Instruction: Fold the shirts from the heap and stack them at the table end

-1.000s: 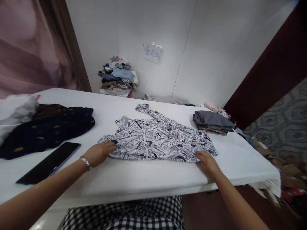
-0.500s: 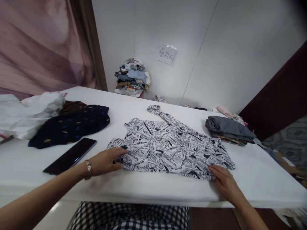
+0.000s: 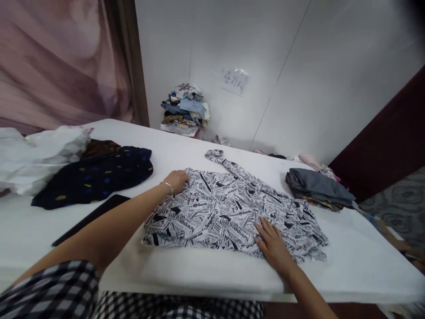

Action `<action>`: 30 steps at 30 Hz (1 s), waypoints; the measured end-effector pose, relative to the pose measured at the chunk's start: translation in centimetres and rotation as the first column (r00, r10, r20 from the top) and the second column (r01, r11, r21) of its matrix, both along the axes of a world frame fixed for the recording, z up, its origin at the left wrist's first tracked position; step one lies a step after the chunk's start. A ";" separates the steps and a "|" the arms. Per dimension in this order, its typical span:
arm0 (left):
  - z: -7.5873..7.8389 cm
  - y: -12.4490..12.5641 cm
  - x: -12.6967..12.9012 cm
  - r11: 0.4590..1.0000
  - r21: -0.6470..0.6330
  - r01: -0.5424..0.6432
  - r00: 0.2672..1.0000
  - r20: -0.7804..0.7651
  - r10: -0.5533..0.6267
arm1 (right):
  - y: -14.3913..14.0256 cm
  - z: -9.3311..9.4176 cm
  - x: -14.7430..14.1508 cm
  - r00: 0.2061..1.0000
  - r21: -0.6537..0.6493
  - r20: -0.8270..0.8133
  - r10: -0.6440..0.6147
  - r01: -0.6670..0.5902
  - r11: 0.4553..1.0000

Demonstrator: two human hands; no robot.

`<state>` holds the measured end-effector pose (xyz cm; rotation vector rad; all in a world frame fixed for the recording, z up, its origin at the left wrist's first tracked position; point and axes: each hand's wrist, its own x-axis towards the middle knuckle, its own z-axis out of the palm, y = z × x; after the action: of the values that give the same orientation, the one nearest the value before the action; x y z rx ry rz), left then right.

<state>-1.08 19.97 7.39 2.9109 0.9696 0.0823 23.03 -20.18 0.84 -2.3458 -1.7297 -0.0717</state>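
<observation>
A white shirt (image 3: 215, 212) with black newspaper print lies spread on the white table, its collar end (image 3: 215, 154) stretching away toward the back. At the shirt's upper left edge, my left hand (image 3: 178, 180) is closed, with its fingers curled over the fabric; the fingertips are partly hidden. My right hand (image 3: 272, 243) rests flat on the lower right part of the shirt, fingers spread. Under my left forearm lies a flat black panel (image 3: 89, 219), partly covered by the arm.
A dark navy patterned garment (image 3: 96, 177) and white crumpled cloth (image 3: 36, 155) lie at left. Folded grey clothes (image 3: 318, 186) are stacked at right. Behind the table stands a tall clothes pile (image 3: 186, 110). A paper sign (image 3: 235, 80) hangs on the wall.
My left hand has moved from the shirt's lower left edge up to its upper left edge. My right hand has slid left from the lower right edge onto the shirt and lies flat.
</observation>
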 end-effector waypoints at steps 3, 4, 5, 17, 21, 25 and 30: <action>0.5 1.8 -3.4 0.991 0.039 -0.127 0.992 0.000 0.127 | -0.6 -0.5 -0.2 1.000 -0.010 0.005 0.000 0.000 1.000; 0.8 2.3 -4.3 0.981 0.051 -0.186 0.982 0.003 0.187 | -0.7 -0.5 -0.2 1.000 -0.010 0.004 0.001 -0.001 1.000; 1.0 2.7 -4.9 0.969 0.059 -0.242 0.970 0.009 0.242 | -0.8 -0.5 -0.3 1.000 -0.009 0.003 0.003 -0.003 1.000; -0.5 0.2 5.6 0.998 -0.030 -0.062 0.996 0.060 0.063 | -0.4 -0.2 -0.5 1.000 0.004 -0.008 -0.011 0.011 1.000; -2.7 0.3 5.5 0.987 -0.081 -0.139 0.990 0.005 0.140 | -0.5 0.9 -0.4 0.992 -0.026 -0.124 -0.023 0.020 0.999; -3.7 0.6 5.0 0.984 -0.063 -0.168 0.985 0.018 0.170 | 0.6 3.6 1.3 0.958 0.070 -0.285 -0.005 0.026 0.997; -4.0 0.6 5.1 0.981 -0.048 -0.187 0.981 0.045 0.190 | 7.8 7.2 5.1 0.956 0.268 -0.292 0.024 0.058 0.962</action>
<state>4.00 20.53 3.36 2.7562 1.2202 0.1404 28.18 -12.42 8.06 -2.0513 -1.4551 0.0318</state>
